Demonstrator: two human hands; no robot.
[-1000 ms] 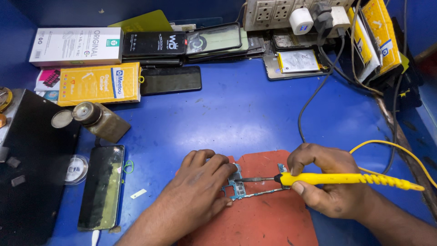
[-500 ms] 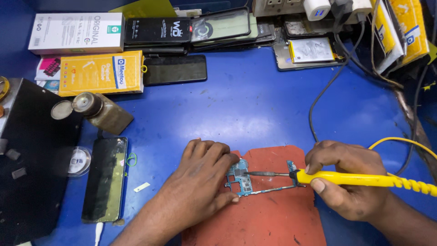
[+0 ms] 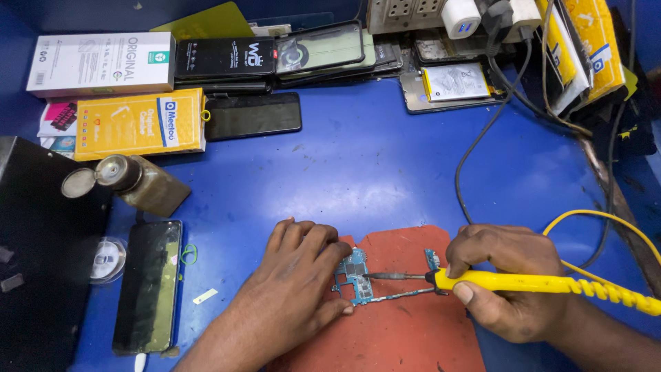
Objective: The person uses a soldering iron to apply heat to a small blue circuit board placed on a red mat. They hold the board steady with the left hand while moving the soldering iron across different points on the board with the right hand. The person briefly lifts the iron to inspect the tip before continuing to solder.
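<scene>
On red mat: left hand fingers pressed flat, pinning circuit board (thin, fragile; hold edges); right hand fingers gripping soldering iron.

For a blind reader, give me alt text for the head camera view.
The right hand holds a yellow soldering iron, tip on a small circuit board that the left hand steadies on a red mat. Phones and boxes lie around the blue bench.

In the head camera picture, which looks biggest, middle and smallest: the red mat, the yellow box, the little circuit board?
1. Red mat, biggest.
2. Yellow box, though it lies farther from the camera.
3. Circuit board, smallest.
</scene>
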